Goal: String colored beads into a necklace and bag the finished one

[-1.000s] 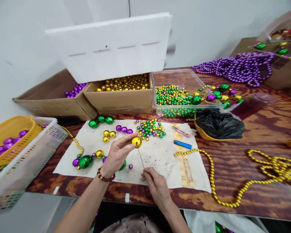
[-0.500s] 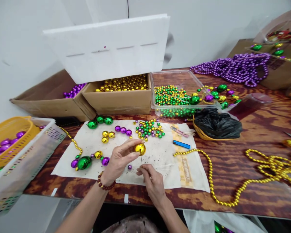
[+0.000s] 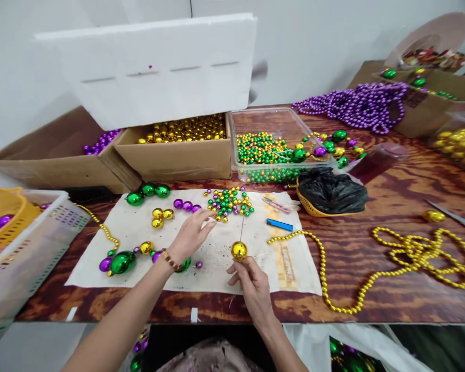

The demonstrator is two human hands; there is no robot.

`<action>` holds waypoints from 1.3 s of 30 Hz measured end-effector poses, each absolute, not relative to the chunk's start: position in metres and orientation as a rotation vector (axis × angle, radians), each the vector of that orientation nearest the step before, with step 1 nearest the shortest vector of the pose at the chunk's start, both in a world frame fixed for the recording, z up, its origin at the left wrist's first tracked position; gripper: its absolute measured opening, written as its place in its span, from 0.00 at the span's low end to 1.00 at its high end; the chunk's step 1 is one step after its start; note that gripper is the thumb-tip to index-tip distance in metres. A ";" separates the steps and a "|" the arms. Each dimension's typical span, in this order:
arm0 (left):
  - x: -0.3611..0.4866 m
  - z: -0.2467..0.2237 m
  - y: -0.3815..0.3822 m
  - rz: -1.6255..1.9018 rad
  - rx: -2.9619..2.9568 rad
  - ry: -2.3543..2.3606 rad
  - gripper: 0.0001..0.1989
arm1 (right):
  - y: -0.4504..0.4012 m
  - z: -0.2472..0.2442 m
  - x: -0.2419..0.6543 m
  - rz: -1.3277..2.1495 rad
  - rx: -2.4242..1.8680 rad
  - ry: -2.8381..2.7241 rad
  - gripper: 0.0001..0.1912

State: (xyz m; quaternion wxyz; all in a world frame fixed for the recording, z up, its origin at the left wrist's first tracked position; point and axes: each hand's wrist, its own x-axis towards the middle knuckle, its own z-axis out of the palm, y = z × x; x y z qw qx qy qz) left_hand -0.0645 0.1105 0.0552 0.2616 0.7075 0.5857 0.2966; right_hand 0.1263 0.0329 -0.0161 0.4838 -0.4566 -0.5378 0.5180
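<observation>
while the right hand [image 3: 253, 284] pinches the gold ball [image 3: 239, 251] above the cloth [image 3: 217, 279], a thin needle [image 3: 242, 228] stands up from the ball's top. the left hand [image 3: 189, 235] is loose, thumb parted from fingers, its tips by the near edge of the small beads [image 3: 230, 200]; whether they touch one, i cannot tell. the blue bar [image 3: 279, 225] lies right of the needle, near one end of the gold chain [image 3: 322, 258].

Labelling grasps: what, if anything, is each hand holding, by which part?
Right hand: gold ball, held at its lower side, thin needle rising from the top. Left hand, near small beads: can't tell whether it holds one.
</observation>
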 end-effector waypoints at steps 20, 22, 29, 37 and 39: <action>-0.031 0.035 0.181 0.362 2.069 1.983 0.04 | 0.022 -0.033 0.141 1.310 -1.115 -1.257 0.13; -0.036 0.037 0.183 0.492 1.974 1.928 0.03 | 0.023 -0.033 0.140 1.302 -1.121 -1.254 0.13; -0.051 0.055 0.147 1.027 1.084 1.205 0.12 | 0.025 -0.030 0.135 1.267 -1.058 -1.306 0.12; -0.057 0.065 0.105 1.199 0.440 0.848 0.10 | 0.021 -0.027 0.130 1.191 -1.064 -1.435 0.11; -0.057 0.065 0.103 1.214 0.419 0.837 0.10 | 0.020 -0.027 0.129 1.181 -1.066 -1.461 0.11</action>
